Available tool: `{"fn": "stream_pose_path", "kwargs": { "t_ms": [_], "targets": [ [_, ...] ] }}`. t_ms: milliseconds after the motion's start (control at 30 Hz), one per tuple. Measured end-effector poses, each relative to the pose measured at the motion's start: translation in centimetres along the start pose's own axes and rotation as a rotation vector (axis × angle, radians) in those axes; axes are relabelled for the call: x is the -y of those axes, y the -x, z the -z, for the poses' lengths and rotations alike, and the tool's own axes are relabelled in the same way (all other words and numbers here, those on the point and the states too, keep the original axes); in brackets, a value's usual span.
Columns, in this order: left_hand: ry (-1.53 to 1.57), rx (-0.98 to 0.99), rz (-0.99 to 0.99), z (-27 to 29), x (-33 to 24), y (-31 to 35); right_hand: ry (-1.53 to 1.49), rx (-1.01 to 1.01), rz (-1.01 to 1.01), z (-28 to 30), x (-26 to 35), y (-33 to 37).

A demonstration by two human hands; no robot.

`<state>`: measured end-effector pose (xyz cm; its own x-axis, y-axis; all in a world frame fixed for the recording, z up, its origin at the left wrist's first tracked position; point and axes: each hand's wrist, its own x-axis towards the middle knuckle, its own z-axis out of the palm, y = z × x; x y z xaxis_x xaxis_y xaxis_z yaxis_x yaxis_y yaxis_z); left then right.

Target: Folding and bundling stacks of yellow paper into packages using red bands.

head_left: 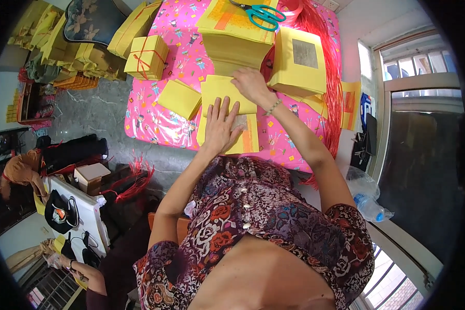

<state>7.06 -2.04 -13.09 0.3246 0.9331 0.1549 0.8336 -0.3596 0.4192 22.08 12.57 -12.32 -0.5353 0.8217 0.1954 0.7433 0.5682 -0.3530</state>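
A yellow paper sheet [215, 88], seemingly folded over, lies in front of me on the pink-covered table. My left hand [222, 126] rests flat across its near edge, fingers stretched out. At the sheet's far right, my right hand [250, 85] has its fingers bent and drawn together against the paper; the fingertips are partly hidden. Under the left hand, more yellow paper [249, 139] with an orange strip and a grey patch shows. Just beyond rises a tall stack of yellow paper [232, 49]. A smaller yellow stack [180, 99] lies to the left.
Teal-handled scissors [265, 18] lie on the tall stack. Another yellow stack [299, 62] stands right, beside red plastic strands [335, 88]. A tied yellow bundle [146, 58] sits at the table's left. Two other people work at lower left, near a white table [90, 206].
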Motion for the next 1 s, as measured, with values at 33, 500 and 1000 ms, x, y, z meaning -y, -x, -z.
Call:
{"fn": "stream_pose_path", "kwargs": {
  "t_ms": [33,500,1000],
  "targets": [
    [0.006,0.0,0.001,0.1,0.0,-0.1,-0.032,0.009,0.036,-0.5,0.2,-0.2],
    [0.011,0.013,-0.009,-0.3,0.8,-0.1,-0.151,0.146,-0.078,-1.4,2.0,-0.8],
    [0.141,0.037,-0.009,0.0,1.5,-0.1,-0.153,0.078,-0.04,-2.6,1.3,-0.7]
  ]
}}
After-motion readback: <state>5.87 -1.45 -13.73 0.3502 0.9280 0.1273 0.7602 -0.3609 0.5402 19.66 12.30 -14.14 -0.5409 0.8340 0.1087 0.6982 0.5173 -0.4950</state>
